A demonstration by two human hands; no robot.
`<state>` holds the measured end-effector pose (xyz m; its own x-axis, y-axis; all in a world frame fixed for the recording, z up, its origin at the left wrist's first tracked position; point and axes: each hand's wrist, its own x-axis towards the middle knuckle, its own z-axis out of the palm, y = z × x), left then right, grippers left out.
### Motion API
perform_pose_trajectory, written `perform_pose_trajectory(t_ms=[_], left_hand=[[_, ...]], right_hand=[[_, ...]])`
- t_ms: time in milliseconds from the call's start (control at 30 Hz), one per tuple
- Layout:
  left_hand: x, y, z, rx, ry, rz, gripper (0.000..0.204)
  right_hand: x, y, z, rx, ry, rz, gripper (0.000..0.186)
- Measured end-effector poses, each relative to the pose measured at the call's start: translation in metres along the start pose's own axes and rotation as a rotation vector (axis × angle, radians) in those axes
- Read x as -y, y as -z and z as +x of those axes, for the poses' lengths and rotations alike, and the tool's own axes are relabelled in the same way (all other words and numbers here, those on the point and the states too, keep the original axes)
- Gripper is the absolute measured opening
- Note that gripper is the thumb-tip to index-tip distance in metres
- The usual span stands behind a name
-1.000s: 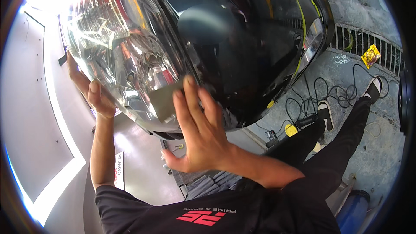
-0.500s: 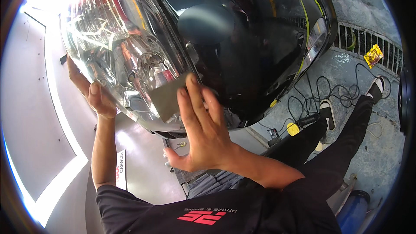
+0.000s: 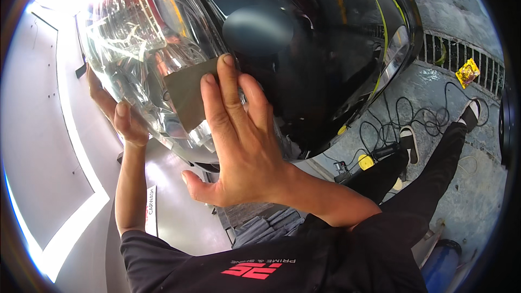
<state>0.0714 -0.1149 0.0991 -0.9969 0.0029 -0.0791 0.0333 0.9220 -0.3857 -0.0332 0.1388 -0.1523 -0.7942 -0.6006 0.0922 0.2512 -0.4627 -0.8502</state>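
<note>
A clear car headlight fills the upper left, set beside glossy black bodywork. My left hand grips the headlight's lower left edge, with its thumb on the near side and fingers round the rim. My right hand, fingertips pressed down and thumb held apart, holds a square olive-grey sheet against the lens where it meets the black panel. The sheet covers part of the lens.
At the right, the concrete floor has a metal drain grate, a yellow packet, tangled black cables, a yellow round pad and a blue cylinder. Folded grey cloth lies below my right hand.
My right hand and the grey sheet have slid upward and slightly left across the lens. My left hand stays on the headlight's edge.
</note>
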Motion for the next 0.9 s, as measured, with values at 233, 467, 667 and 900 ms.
perform_pose_trajectory(t_ms=[233, 467, 667, 900], left_hand=[[-0.014, -0.002, 0.005, 0.055, 0.166, -0.057, 0.019], [-0.01, 0.001, -0.007, 0.051, 0.09, 0.053, 0.012], [-0.01, -0.003, -0.004, 0.05, 0.11, 0.015, 0.025], [-0.012, -0.009, 0.001, 0.054, 0.141, -0.028, 0.049]], right_hand=[[-0.006, 0.001, -0.013, 0.055, 0.011, 0.022, 0.109], [-0.002, -0.001, -0.023, 0.06, 0.008, 0.035, 0.108], [-0.007, 0.002, -0.002, 0.044, 0.033, 0.026, 0.107], [-0.002, 0.006, 0.017, 0.027, 0.029, 0.012, 0.105]])
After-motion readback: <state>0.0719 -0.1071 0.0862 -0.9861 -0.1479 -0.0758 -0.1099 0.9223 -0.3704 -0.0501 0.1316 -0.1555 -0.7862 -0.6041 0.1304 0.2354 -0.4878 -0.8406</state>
